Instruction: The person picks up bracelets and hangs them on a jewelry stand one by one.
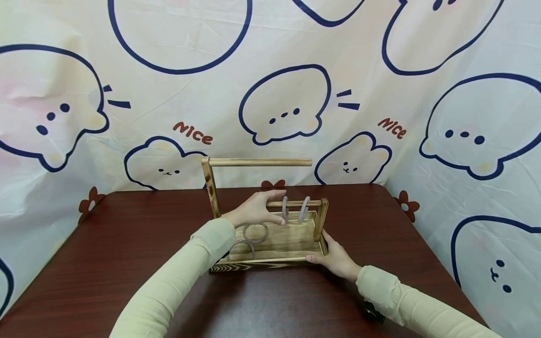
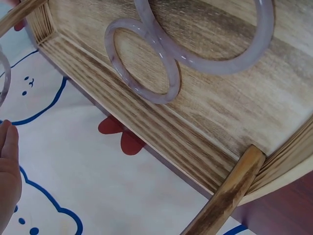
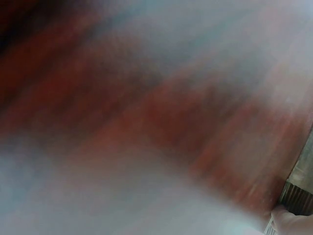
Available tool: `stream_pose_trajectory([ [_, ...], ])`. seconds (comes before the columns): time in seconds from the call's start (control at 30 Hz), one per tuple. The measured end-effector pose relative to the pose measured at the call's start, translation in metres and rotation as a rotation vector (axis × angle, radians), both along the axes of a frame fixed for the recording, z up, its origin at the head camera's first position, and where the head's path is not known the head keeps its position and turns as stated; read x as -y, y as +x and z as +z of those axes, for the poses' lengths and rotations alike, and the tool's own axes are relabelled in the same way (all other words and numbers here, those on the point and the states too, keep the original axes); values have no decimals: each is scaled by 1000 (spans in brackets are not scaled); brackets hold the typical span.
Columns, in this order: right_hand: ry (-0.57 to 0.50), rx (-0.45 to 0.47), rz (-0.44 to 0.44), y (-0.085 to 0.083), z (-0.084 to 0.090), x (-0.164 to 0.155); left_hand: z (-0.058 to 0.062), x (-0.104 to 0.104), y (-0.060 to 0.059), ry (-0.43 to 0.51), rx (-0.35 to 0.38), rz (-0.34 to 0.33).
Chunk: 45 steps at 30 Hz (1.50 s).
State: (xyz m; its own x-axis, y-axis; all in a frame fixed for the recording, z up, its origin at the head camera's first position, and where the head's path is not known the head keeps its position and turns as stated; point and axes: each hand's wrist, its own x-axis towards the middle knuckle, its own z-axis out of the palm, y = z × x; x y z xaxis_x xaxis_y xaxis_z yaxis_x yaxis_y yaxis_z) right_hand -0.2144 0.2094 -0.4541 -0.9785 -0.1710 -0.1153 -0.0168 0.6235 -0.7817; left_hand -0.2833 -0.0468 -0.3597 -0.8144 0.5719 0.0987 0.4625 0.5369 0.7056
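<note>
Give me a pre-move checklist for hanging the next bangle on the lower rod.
1. Right hand steadies the wooden rack at its front right corner: ok.
2. Left hand is at the lower rod: ok.
3. Two bangles hang on that rod: ok.
4. Two bangles lie overlapping on the rack floor: ok.
5. Left hand's hold on a bangle: cannot tell.

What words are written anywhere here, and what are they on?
"Nice": red-orange letters on the backdrop cloth, left of the middle bear.
"Nice": the same word on the cloth, right of the middle bear.
No words show on the wooden rack, the rings or the table.
The right wrist view is too blurred to read.
</note>
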Motion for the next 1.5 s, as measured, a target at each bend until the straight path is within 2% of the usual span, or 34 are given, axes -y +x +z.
stream_pose_trajectory([
  [0.23,-9,-4,4,0,0,0,1,0,1,24,10,-8],
  [0.67,-3,-7,6,-1,2,1,8,5,5,117,64,60],
  [0.8,-7,-9,5,-1,2,1,11,8,7,111,22,83],
  [1.03,-22,0,3,2,1,1,17,19,17,216,-30,157],
  [1.3,-29,2,1,4,0,-1,25,34,30,185,-105,231],
  [1.5,-34,4,9,2,1,0,22,49,43,178,-208,266],
])
